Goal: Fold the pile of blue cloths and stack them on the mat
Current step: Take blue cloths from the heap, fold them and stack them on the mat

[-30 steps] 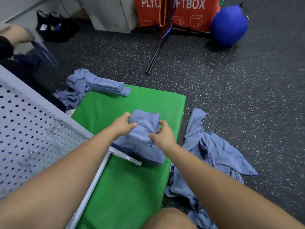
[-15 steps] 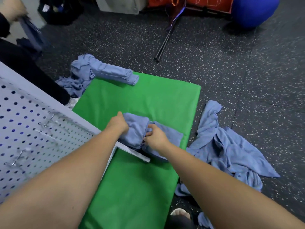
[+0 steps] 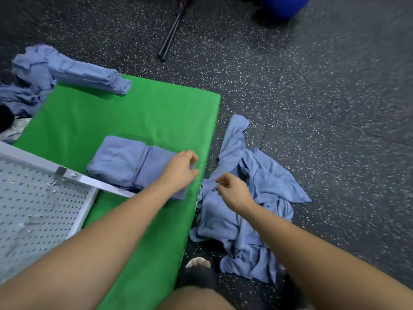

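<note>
Head view, nearest first. A bare knee (image 3: 194,298) and a sandalled foot (image 3: 199,264) lie at the near right corner of the green mat (image 3: 134,121); a white perforated panel (image 3: 33,209) overlaps the mat's near left part. The left hand (image 3: 181,168) hovers above the right end of the folded cloths (image 3: 125,162), which lie stacked mid-mat against the panel's rim; its fingers are loosely curled and hold nothing. The right hand (image 3: 234,191) hangs over the loose pile of blue cloths (image 3: 263,193) on the floor (image 3: 324,97) just beside the mat's right edge, fingers curled with thumb toward forefinger; whether they pinch fabric cannot be told. Judged step: drawing the next cloth from the pile. To do it well, take one layer only, by a hem or corner, lift until it hangs free of its neighbours, then spread it flat on bare mat before folding. Farther off, a second folded stack (image 3: 89,74) lies at the mat's far left corner, crumpled cloths (image 3: 24,97) beside it, then black rods (image 3: 171,36) and a blue ball (image 3: 283,5)
</note>
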Available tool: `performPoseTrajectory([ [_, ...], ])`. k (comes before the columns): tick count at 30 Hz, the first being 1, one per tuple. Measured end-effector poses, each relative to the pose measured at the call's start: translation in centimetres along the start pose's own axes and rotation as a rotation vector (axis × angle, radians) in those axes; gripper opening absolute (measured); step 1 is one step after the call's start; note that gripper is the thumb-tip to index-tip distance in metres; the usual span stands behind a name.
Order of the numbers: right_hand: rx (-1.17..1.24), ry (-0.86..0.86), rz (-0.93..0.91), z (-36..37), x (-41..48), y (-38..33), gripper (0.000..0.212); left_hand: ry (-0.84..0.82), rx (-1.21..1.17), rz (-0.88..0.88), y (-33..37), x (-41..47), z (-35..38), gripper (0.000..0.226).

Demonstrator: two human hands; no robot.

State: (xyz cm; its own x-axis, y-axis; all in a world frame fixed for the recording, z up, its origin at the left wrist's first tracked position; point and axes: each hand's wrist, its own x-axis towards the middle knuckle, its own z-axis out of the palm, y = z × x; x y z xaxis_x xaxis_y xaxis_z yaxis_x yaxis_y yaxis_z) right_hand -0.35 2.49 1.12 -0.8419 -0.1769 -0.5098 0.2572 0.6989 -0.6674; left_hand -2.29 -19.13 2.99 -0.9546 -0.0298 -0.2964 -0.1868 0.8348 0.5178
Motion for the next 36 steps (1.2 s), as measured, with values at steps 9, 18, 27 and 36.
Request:
performPoseTrajectory([
  [9, -0.158, -0.07, 0.115, 0.3, -1.7, 10.6, 0.021, -0.328, 0.026, 0.044, 2.2, -1.0, 13.0, 0.045],
  [18, -0.254, -0.089, 0.197, 3.2, -3.3, 16.2, 0.037, -0.225, 0.176, -0.2, 1.2, -2.4, 18.4, 0.096],
  [27, -0.12, 0.022, -0.001, -0.8, -2.2, 11.8, 0.048, -0.184, 0.065, -0.037, 3.8, -0.4, 14.2, 0.018],
  [36, -0.21, -0.08, -0.245, -12.0, -3.5, 2.2, 0.037, -0.171, -0.191, 0.261, 13.3, -1.2, 2.3, 0.011],
])
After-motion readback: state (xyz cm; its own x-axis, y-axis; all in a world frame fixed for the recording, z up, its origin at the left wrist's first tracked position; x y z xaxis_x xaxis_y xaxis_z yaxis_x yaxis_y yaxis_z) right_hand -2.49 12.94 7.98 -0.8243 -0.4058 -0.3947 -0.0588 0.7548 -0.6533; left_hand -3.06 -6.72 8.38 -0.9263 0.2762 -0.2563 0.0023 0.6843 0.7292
